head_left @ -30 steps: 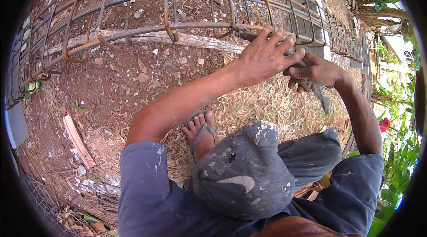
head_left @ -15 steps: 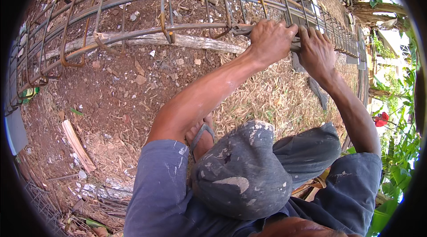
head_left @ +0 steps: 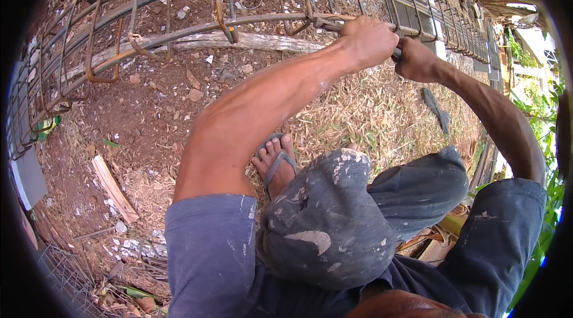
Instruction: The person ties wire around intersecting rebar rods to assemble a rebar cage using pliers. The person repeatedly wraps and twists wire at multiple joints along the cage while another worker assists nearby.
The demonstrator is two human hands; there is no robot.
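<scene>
A long cage of rusty rebar (head_left: 262,18) with square stirrups curves across the far side. My left hand (head_left: 368,41) is closed around a dark metal bar (head_left: 397,53), beside the cage's near rod. At the left of that hand, the bar's thicker, jaw-like end (head_left: 325,24) meets the near rod; whether it grips it I cannot tell. Just to the right, my right hand (head_left: 418,60) is closed in a fist around the same bar. Between the two hands a short piece of the bar shows; the fingers hide the rest.
A weathered wooden pole (head_left: 250,41) lies on the ground beneath the cage. Grey blocks (head_left: 418,10) support it at the right. My sandalled foot (head_left: 277,163) stands on dry leaves and soil. A split wood piece (head_left: 113,189) lies at the left, and green plants (head_left: 528,97) grow at the right.
My right hand has moved down slightly and its fingers, earlier laid over the top, are now curled tightly. My elbows have spread outward. The left hand keeps its hold, and the view has shifted a little.
</scene>
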